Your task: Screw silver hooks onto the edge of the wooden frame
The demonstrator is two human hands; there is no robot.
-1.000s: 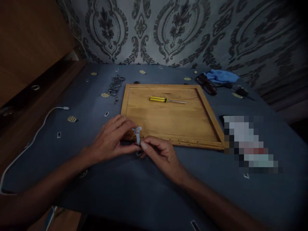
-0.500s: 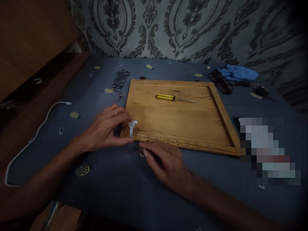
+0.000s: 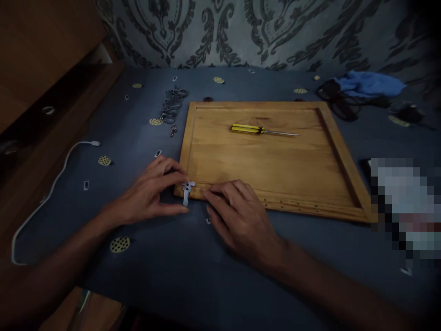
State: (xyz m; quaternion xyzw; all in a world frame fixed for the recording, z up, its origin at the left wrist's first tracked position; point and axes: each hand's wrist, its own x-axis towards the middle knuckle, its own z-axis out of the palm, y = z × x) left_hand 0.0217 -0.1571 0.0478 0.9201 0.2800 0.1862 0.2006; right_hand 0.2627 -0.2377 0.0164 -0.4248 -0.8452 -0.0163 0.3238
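Observation:
A shallow wooden tray (image 3: 339, 151) lies on a dark blue cloth. At its near left corner my left hand (image 3: 151, 195) pinches a small silver metal bracket (image 3: 186, 191) against the tray's front edge. Beside it, my right hand (image 3: 241, 218) rests palm down on the cloth, fingertips touching the same front edge, fingers together and nothing visible in them. A row of small holes runs along that edge. A yellow-and-black screwdriver (image 3: 255, 130) lies inside the tray near the back.
A pile of metal hooks (image 3: 171, 106) lies left of the tray. A white cable (image 3: 51, 179) curls at far left. Dark glasses (image 3: 336, 100) and a blue cloth (image 3: 370, 83) sit at back right. A blurred-out object (image 3: 406, 207) lies right of the tray.
My right hand let go of the bracket, dropped to the cloth, then slid up to the tray's front edge. My left hand kept the bracket at the corner.

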